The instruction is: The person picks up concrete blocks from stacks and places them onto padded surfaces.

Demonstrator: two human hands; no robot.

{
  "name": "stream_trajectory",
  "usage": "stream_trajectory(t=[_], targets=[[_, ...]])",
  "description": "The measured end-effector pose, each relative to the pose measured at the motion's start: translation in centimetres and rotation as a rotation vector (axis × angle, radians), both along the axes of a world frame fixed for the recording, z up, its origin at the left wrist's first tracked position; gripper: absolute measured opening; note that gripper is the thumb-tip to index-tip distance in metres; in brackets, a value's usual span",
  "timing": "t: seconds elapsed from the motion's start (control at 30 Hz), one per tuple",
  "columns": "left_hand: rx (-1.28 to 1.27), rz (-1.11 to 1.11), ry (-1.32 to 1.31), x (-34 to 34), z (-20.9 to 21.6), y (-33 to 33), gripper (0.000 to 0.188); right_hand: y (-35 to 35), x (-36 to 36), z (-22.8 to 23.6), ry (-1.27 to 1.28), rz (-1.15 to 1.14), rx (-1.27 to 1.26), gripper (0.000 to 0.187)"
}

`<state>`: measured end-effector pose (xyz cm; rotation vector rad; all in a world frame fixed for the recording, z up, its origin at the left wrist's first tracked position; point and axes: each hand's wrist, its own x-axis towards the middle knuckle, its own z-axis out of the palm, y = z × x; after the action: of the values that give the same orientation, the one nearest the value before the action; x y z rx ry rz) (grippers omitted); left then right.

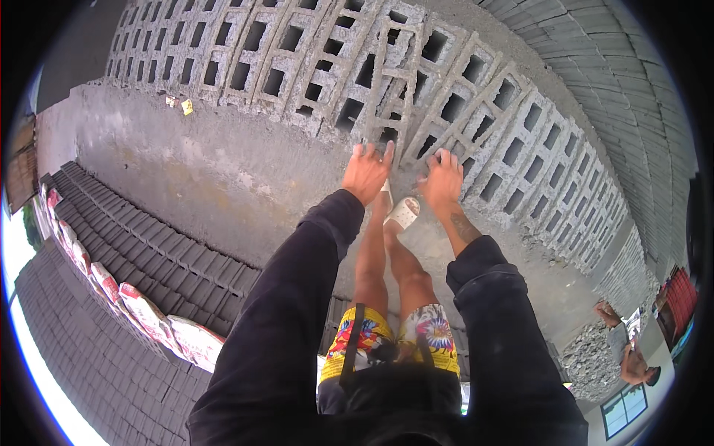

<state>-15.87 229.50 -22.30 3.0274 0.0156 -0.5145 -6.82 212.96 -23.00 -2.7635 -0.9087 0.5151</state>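
Basically, a narrow hollow blk [399,73] is seen just ahead, long axis running away, L hand [366,174] nearer than R hand [444,181], both held apart, grips unclear.

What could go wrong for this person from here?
Some hollow concrete blocks sit at uneven angles, so one might shift. The bare left hand and right hand are near their rough edges and could get scraped or pinched. A pale shoe stands close by; a dropped block might hit it.
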Motion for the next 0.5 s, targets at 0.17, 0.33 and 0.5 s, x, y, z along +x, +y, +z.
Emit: stream_trajectory(t=[0.17, 0.33, 0.5], targets=[[0.133, -0.031, -0.001, 0.4, -1.2, -0.9, 0.043, -4.8, 0.3, 4.2, -0.005, 0.064, -0.020, 0.033], [0.121, -0.190, 0.050, -0.5, -1.7, -3.0, 0.024, -8.1, -0.6, 9.9, 0.007, 0.226, 0.156, 0.030], [0.020, -0.184, 0.036, -2.0, -0.9, -4.7, 0.027, -8.5, -0.5, 16.5, 0.166, 0.231, 0.238, 0.026]])
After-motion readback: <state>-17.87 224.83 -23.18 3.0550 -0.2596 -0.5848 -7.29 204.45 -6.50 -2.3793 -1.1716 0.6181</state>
